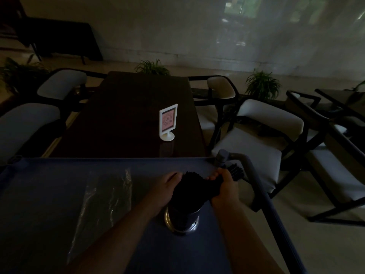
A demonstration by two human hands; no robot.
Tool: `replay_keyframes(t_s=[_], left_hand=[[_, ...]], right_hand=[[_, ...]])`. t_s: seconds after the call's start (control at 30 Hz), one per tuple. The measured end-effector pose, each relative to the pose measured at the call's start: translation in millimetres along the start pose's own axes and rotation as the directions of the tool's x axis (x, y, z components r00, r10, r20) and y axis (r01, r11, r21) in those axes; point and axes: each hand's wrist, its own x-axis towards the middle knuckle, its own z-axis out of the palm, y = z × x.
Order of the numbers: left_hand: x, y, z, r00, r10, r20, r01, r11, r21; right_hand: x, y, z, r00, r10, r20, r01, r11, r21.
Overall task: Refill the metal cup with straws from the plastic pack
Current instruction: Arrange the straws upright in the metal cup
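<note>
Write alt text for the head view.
The left hand and right hand hold straws over a metal cup on a cart, in dim light. A plastic pack lies left of it; beyond, a table with a sign.

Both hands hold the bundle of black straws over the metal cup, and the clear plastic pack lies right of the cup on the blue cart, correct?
No: in the head view the clear plastic pack lies left of the metal cup, not right, on the blue cart. The left hand and right hand do hold the black straws over the cup.
</note>
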Motion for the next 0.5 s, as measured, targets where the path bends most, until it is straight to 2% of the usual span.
replay_keyframes(t_s=[0.13, 0.23, 0.33, 0.5], left_hand=[[3, -1, 0, 1.0, 0.021, -0.001, -0.021, 1.0, -0.006], [4, 1, 2, 1.0, 0.031, 0.005, -0.031, 1.0, -0.005], [3, 2, 2, 0.999, 0.031, 0.008, -0.031, 0.999, -0.024], [3, 1, 0, 0.999, 0.028, 0.018, -0.027, 0.999, -0.036]], right_hand=[[-4, -4, 1, 0.98, -0.194, -0.049, 0.184, 0.97, -0.158], [-11, -3, 5, 0.936, -0.348, -0.051, 0.322, 0.905, -0.279], [-20, 4, 5, 0.895, -0.443, 0.047, 0.424, 0.812, -0.401], [-27, 21, -3, 0.816, -0.501, 0.288, 0.575, 0.657, -0.487]])
